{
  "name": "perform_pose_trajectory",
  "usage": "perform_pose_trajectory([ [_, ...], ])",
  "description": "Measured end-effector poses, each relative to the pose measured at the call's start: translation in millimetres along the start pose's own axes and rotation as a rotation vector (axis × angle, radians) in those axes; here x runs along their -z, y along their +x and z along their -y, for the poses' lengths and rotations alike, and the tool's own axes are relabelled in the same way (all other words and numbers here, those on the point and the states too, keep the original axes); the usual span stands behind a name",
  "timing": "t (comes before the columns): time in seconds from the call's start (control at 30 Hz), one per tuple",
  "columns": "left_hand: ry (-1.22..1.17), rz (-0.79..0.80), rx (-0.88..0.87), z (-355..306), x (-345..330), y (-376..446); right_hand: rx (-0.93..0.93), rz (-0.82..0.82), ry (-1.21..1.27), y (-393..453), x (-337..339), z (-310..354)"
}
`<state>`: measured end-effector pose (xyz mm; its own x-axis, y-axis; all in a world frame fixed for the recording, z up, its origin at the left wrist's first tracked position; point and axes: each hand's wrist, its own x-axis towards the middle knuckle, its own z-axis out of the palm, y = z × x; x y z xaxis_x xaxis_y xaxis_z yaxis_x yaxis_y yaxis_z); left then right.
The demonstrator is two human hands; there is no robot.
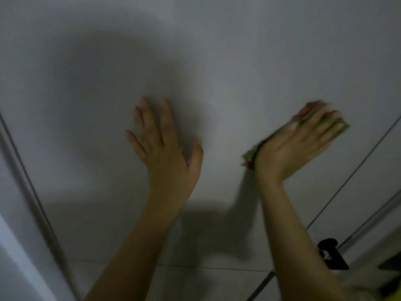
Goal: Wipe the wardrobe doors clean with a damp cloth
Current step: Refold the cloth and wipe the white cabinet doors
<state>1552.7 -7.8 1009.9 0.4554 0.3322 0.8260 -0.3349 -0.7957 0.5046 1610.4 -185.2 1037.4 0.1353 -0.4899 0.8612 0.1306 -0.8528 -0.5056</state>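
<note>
A black handle-like fitting point(333, 254), too blurred to identify surely, sits low right near a yellow-green patch point(390, 285).

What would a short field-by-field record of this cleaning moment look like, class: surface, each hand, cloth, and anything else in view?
surface: pale wardrobe door, seen close up
left hand: flat on the door, fingers straight and spread, holding nothing
right hand: presses the cloth against the door, fingers straight
cloth: green with red patches, folded, mostly hidden under the hand
also in view: black handle at lower right
image: blurred, especially around the right hand
</note>
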Motion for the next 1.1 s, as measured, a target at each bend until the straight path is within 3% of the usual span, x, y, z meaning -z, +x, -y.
perform_pose_trajectory([
  [0.03, -0.006, 0.004, -0.022, -12, -8, -3, 0.086, 0.039, -0.008, -14, -2, 6],
  [0.13, -0.035, 0.009, -0.069, -39, -29, -10, 0.735, 0.243, -0.039, -37, 2, -25],
  [0.2, -0.031, -0.002, -0.074, -51, -40, -15, 0.891, 0.238, -0.039, -12, 8, -65],
  [0.33, -0.019, 0.028, -0.081, -67, -58, -29, 0.670, 0.160, -0.063, 41, 22, -143],
  [0.47, 0.001, 0.059, -0.059, -83, -71, -42, -0.064, 0.009, 0.077, 33, 19, -128],
  [0.5, 0.002, 0.054, -0.062, -88, -75, -45, -0.159, 0.007, 0.085, 20, 17, -114],
  [0.53, 0.002, 0.049, -0.074, -93, -79, -47, -0.114, 0.030, 0.080, 5, 16, -107],
  [0.63, 0.000, 0.067, -0.126, -106, -88, -51, 0.473, 0.220, -0.022, -19, 18, -133],
  [0.7, 0.018, 0.077, -0.127, -110, -93, -52, 0.659, 0.226, -0.033, 1, 22, -175],
  [0.77, 0.034, 0.074, -0.117, -112, -96, -52, 0.596, 0.169, -0.004, 25, 26, -215],
  [0.87, 0.055, 0.063, -0.110, -114, -99, -50, 0.267, 0.080, 0.035, 49, 30, -249],
  [0.97, 0.101, 0.035, -0.111, -115, -103, -50, -0.180, 0.034, 0.082, 35, 26, -221],
  [1.0, 0.117, 0.023, -0.112, -116, -105, -50, -0.241, 0.043, 0.085, 24, 25, -206],
  [1.03, 0.128, 0.007, -0.112, -116, -106, -49, -0.215, 0.064, 0.082, 10, 24, -196],
  [1.1, 0.141, -0.017, -0.113, -117, -108, -48, 0.036, 0.148, 0.046, -9, 26, -197],
])
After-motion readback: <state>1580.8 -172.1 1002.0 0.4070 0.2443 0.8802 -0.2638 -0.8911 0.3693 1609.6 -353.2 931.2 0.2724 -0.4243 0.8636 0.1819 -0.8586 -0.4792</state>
